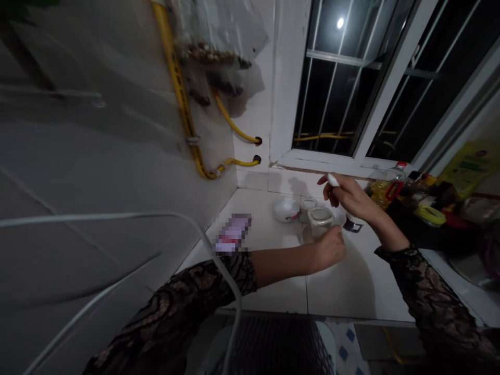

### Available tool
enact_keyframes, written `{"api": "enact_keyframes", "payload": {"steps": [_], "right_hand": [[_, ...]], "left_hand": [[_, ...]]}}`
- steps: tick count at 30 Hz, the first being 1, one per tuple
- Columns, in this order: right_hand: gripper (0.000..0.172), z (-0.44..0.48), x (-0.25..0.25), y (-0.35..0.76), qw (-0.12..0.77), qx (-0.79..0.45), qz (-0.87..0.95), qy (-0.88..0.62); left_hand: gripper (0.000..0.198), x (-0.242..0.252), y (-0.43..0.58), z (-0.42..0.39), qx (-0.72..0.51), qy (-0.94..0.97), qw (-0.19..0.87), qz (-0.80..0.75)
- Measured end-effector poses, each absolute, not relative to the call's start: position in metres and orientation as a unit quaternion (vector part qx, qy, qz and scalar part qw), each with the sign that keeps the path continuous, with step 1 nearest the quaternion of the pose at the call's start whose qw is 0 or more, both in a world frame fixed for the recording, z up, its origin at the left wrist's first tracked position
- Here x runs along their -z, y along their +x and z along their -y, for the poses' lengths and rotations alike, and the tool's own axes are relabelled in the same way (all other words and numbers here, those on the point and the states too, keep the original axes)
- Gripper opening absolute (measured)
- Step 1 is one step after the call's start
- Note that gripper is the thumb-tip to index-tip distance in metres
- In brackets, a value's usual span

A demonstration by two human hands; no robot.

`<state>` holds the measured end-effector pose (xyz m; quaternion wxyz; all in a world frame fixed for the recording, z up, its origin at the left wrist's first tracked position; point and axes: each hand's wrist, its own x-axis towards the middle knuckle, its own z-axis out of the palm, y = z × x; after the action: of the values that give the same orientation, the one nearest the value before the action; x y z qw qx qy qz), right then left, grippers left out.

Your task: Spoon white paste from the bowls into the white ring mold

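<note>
A small clear glass jar (318, 225) stands on the white tiled counter (351, 286). My left hand (330, 249) is closed around its lower side. Above and to the right of the jar, my right hand (349, 195) hovers with its fingers curled and pinches a small white thing (332, 179) that I cannot make out. A white bowl (286, 209) and a second small jar (308, 204) sit just behind the held jar. Both arms wear dark lace sleeves.
Oil bottles (385, 187) and packets (466, 166) crowd the counter's right end under the barred window (351, 78). A blurred flat item (233, 233) lies at the left by the wall. Yellow gas hoses (183, 99) run down the wall. A white cable (211, 250) crosses the foreground.
</note>
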<state>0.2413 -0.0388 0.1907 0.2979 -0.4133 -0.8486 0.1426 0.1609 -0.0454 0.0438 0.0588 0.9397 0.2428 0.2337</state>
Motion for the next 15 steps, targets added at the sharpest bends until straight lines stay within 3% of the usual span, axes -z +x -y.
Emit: {"api": "enact_keyframes", "payload": {"steps": [1, 3, 4, 7, 10, 12, 15], "right_hand": [[0.037, 0.035, -0.189, 0.238, 0.315, -0.171, 0.835, -0.417], [0.031, 0.027, -0.182, 0.230, 0.302, -0.206, 0.821, -0.438], [0.024, 0.023, -0.177, 0.227, 0.257, -0.211, 0.828, -0.452], [0.013, 0.017, -0.173, 0.220, 0.168, -0.212, 0.840, -0.471], [0.024, 0.014, -0.182, 0.222, 0.269, -0.226, 0.820, -0.452], [0.026, 0.013, -0.185, 0.225, 0.281, -0.225, 0.810, -0.462], [0.015, 0.009, -0.178, 0.226, 0.173, -0.228, 0.816, -0.502]], "left_hand": [[0.030, -0.048, 0.161, 0.048, -0.218, 0.948, -0.006, -0.231], [0.033, -0.056, 0.162, 0.053, -0.124, 0.921, -0.327, -0.169], [0.032, -0.061, 0.163, 0.055, -0.081, 0.887, -0.424, -0.161], [0.023, -0.075, 0.166, 0.061, -0.043, 0.902, -0.404, -0.147], [0.028, -0.088, 0.164, 0.063, -0.059, 0.917, -0.365, -0.147], [0.030, -0.092, 0.161, 0.062, -0.069, 0.931, -0.327, -0.145], [0.032, -0.090, 0.157, 0.061, -0.084, 0.939, -0.294, -0.156]]}}
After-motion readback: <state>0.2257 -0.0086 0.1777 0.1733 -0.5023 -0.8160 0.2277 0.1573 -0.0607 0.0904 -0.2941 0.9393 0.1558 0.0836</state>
